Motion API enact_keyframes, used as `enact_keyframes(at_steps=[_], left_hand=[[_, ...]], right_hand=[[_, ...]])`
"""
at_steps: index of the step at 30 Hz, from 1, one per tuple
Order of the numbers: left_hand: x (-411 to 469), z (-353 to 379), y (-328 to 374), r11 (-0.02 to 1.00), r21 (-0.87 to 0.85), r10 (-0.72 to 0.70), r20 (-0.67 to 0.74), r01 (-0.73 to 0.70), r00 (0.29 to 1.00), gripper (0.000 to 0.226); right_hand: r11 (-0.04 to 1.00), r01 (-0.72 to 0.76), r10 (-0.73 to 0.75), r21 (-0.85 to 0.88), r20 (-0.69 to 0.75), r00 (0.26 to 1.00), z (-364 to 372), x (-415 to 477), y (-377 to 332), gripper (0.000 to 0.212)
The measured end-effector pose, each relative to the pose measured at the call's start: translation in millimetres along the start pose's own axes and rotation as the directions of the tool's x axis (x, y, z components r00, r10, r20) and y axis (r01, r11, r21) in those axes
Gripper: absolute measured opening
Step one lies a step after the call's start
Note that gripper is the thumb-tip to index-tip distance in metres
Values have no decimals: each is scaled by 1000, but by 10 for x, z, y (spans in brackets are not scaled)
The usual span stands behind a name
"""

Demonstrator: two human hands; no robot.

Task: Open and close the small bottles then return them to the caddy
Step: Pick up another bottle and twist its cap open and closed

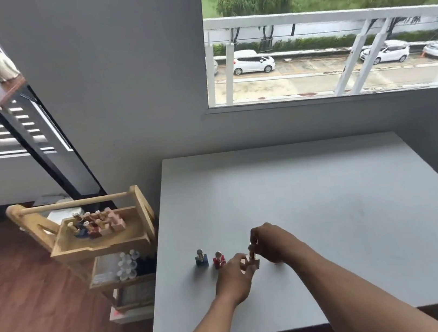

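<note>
A small pinkish bottle [254, 263] stands on the white table [318, 208] near its front left. My left hand [236, 277] pinches the bottle's base. My right hand [270, 242] grips its gold cap from above. A blue bottle [201, 259] and a red bottle [219, 261], both with metallic caps on, stand upright just left of my hands. The wooden caddy [101, 240] sits left of the table on a stand and holds several more small bottles [94, 223].
Under the caddy, a lower shelf [122, 268] holds several clear jars. A black-framed shelf unit [19, 110] stands at the far left. The table's far edge meets a grey wall below a window. Wooden floor lies to the left.
</note>
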State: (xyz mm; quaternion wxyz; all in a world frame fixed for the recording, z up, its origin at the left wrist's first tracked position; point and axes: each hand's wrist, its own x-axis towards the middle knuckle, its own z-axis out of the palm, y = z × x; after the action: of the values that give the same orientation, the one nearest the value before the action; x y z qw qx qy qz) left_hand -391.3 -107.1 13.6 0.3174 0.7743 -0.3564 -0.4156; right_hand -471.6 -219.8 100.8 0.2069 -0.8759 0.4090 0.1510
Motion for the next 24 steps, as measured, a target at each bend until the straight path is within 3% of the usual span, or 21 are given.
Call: enact_keyframes(at_steps=[6,12,24], left_hand=[[-92,65,-230,994,17,-108,14,108,994,45],[-91,31,-288,992,21,-121,10,121,993,43],[-60,-28,-327,990,23,-141,4,140,990,44]], right_hand=[[997,-36,37,72,-5,999,249,3,-8,24],[981,-89,98,171,-45,994,414,69,-64,15],[975,-40,70,220,-131,989,578,90,-189,23]])
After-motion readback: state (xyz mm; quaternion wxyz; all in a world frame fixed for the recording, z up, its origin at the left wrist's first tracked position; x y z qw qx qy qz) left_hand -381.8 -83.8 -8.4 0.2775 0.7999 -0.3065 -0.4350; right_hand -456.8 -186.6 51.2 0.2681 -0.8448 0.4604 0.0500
